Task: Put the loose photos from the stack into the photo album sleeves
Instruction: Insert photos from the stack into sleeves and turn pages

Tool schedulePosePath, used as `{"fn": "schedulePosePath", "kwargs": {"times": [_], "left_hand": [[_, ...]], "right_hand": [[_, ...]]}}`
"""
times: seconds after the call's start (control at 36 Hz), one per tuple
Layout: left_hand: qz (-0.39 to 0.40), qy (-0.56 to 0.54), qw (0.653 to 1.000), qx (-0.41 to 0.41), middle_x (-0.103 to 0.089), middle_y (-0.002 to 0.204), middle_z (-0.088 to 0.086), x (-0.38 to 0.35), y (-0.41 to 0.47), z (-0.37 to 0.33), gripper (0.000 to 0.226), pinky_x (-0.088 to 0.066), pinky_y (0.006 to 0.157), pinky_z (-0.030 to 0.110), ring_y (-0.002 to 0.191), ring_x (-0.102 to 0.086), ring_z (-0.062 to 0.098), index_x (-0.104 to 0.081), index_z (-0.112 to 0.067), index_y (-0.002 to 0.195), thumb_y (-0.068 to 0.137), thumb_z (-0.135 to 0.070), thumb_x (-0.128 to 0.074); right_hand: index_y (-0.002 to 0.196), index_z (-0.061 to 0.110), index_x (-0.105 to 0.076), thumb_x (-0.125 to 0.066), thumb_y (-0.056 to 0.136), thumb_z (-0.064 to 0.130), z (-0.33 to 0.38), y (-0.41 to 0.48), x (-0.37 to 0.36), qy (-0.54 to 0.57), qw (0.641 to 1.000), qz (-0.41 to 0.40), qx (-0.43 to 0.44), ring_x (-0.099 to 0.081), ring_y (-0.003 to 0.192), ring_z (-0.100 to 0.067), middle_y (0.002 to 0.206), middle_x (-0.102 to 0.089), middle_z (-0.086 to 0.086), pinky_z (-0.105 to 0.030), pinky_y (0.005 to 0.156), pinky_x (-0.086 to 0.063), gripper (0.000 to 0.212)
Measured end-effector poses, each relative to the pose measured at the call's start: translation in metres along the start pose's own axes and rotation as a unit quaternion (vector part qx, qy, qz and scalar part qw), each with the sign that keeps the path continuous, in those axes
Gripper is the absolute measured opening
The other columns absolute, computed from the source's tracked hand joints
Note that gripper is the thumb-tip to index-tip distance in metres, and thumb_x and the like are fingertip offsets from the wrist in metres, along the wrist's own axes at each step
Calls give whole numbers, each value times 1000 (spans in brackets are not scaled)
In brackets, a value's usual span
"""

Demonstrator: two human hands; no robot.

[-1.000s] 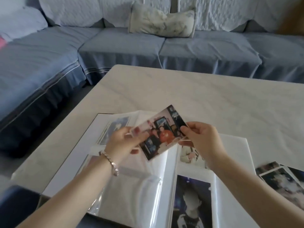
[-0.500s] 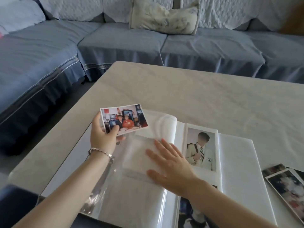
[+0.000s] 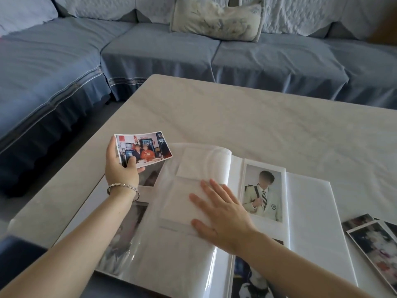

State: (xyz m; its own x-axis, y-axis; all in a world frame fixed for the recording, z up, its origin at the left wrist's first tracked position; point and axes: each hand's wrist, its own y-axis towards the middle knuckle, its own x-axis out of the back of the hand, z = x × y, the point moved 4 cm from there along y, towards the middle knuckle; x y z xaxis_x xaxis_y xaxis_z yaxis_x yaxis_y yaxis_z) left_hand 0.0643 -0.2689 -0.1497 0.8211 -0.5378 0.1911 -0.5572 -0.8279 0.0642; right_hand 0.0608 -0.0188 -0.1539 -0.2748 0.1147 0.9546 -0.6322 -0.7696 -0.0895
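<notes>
My left hand [image 3: 120, 166] pinching a glossy colour photo [image 3: 144, 149] above the table's left edge, my right hand [image 3: 219, 214] flat, fingers spread, on the open white album's clear sleeve page [image 3: 184, 190], loose photo stack [image 3: 373, 244] at right edge

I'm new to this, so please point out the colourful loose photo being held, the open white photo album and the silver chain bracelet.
Colourful loose photo [image 3: 144, 149], head view, printed middle.
Open white photo album [image 3: 309, 211], head view, blank right page.
Silver chain bracelet [image 3: 122, 187], head view, wrist links.

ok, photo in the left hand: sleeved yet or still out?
Out. The left hand holds the photo in the air past the album's left page; the right hand lies flat on an empty sleeve.
</notes>
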Motion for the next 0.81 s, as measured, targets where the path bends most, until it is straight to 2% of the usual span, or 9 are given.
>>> {"fn": "schedulePosePath", "kwargs": {"times": [0.11,0.25,0.31,0.39,0.5,0.64,0.81], "left_hand": [[5,-28,1000,12,-47,138,5,-2,-1,3,69,-58,56,28,111,-58,29,-35,-24,142,86,14,-52],[81,-37,996,12,-51,127,4,-10,-3,5,65,-53,47,17,97,-59,19,-41,-17,139,84,14,-55],[108,-34,993,22,-53,121,5,-11,-1,7,63,-51,46,15,86,-61,15,-42,-15,138,84,14,-56],[131,-41,988,66,-59,105,12,-8,6,9,60,-52,45,17,73,-62,12,-48,-16,134,83,13,-58],[145,-42,982,109,-64,81,6,-4,17,9,51,-53,46,20,69,-63,17,-56,-13,125,81,11,-63],[159,-40,978,131,-62,91,10,-17,13,4,31,-53,46,18,72,-62,18,-63,-6,111,84,8,-61],[209,-34,966,151,-61,96,14,-43,-5,-4,27,-56,51,22,74,-62,17,-64,-5,107,83,8,-61]], "right_hand": [[147,38,-12,-3,78,66,1,0,1,4,1000,0,-3,26,137,-10,158,6,2,-29,109,24,75],[147,39,-13,-3,79,66,2,0,2,11,1000,-4,-3,32,131,-8,158,4,2,-28,106,27,74],[147,38,-13,-4,79,66,2,0,2,12,1000,-4,-3,32,132,-8,158,4,2,-28,106,27,74],[147,38,-15,-8,83,65,1,0,1,10,1000,-6,-2,30,132,-7,158,2,2,-28,106,27,70],[147,38,-15,-4,79,66,2,-1,1,16,1000,-5,-2,31,131,-7,158,2,2,-29,107,26,74],[147,38,-12,-7,83,65,1,-1,1,13,1000,-1,1,32,131,-6,158,4,3,-29,106,27,69],[147,38,-11,-18,90,62,2,-1,1,12,1000,-2,6,30,133,-7,158,4,1,-27,103,30,62]]}}
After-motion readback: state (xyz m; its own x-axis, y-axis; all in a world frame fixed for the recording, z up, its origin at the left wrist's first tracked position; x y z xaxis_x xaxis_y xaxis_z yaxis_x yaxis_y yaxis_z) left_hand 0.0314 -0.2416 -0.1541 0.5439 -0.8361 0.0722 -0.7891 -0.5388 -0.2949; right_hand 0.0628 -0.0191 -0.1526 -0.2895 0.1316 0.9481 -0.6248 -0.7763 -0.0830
